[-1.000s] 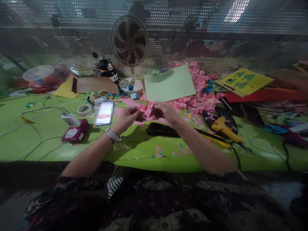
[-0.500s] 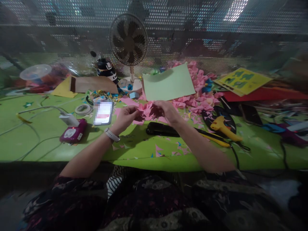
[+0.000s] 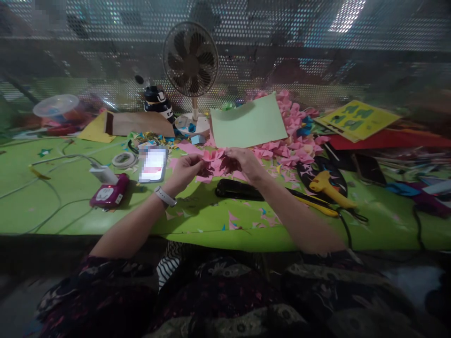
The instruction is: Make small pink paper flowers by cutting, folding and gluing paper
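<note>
Between my two hands is a pink paper flower (image 3: 214, 158) with folded petals. My left hand (image 3: 186, 170) pinches its left side between thumb and fingers. From the right, my right hand (image 3: 244, 164) curls round the other side, its fingertips partly hidden behind the hand. Under my right forearm lies a black stapler-like tool (image 3: 237, 189). Pink paper scraps lie beneath and around the flower. A lit phone (image 3: 152, 164) rests left of my left hand.
Behind my hands, a pale green sheet (image 3: 248, 123) leans on a heap of pink paper pieces (image 3: 296, 117). A fan (image 3: 191, 65) stands at the back. A yellow glue gun (image 3: 327, 188) lies right, a purple power adapter (image 3: 109, 192) with cables left.
The whole view has shifted slightly to the right. Both hands keep nearly the same pose on the pink paper flower.
</note>
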Motion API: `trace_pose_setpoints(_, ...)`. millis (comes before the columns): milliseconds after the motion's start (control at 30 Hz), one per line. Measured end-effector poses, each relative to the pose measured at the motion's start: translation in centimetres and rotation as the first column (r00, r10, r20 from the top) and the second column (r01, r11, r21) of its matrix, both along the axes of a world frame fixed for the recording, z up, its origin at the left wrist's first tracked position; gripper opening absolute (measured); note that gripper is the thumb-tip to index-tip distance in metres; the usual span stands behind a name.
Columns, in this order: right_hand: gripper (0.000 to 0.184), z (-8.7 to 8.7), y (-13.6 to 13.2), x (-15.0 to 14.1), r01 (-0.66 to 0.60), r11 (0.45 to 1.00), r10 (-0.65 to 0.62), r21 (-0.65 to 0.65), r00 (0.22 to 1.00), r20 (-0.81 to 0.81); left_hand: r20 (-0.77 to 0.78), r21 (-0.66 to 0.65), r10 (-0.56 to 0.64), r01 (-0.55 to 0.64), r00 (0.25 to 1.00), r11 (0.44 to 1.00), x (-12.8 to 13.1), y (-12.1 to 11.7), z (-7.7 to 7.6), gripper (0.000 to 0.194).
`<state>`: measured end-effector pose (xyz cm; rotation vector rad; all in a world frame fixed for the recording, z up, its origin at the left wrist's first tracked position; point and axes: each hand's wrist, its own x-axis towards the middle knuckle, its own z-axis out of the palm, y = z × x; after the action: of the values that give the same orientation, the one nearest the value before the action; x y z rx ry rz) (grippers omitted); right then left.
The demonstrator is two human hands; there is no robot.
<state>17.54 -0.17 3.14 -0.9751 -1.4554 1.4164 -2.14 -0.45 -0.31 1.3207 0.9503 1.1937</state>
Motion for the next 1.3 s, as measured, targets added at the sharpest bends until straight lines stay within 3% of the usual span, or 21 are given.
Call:
trace_pose_setpoints(333,0.018,-0.3,0.2,0.1,-0.016,1.000,0.017,0.014,0.999,-0.040,-0.005,0.003,-0.014,0.014,1.000,1.000,0.0,0.0,0.1,0.032)
trace_pose_setpoints(833,0.018,0.2,-0.2,0.0,-0.004,1.000,0.004,0.003,0.999,0.051,-0.024,0.014,-0.019,0.020,1.000,1.000,0.0,0.0,-0.1,0.029)
trace_pose_setpoints(933,0.014,0.2,0.0,0.0,0.011,1.000,-0.009,-0.023,0.994,0.107,-0.111,0.108,-0.023,0.036,0.993,0.994,-0.2,0.1,-0.3,0.026)
trace_pose_setpoints(1000,0.014,0.3,0.1,0.0,0.001,1.000,0.000,-0.009,0.987,0.163,-0.241,0.244,-0.005,0.066,0.971,0.968,-0.4,0.2,-0.3,0.020)
trace_pose_setpoints(1133,0.019,0.4,0.1,-0.2,-0.034,0.993,-0.001,0.117,0.957,0.289,-0.480,0.525,0.176,0.120,0.859,0.842,-0.9,0.1,-0.1,0.016)
trace_pose_setpoints(1200,0.022,0.4,0.0,-0.1,-0.051,0.984,-0.009,0.169,0.941,0.338,-0.505,0.584,0.235,0.128,0.831,0.802,-1.0,0.1,0.1,0.018)
trace_pose_setpoints(1300,0.025,0.4,0.1,0.2,-0.088,0.973,0.003,0.214,0.929,0.371,-0.508,0.593,0.238,0.136,0.828,0.794,-1.0,0.1,0.2,0.017)
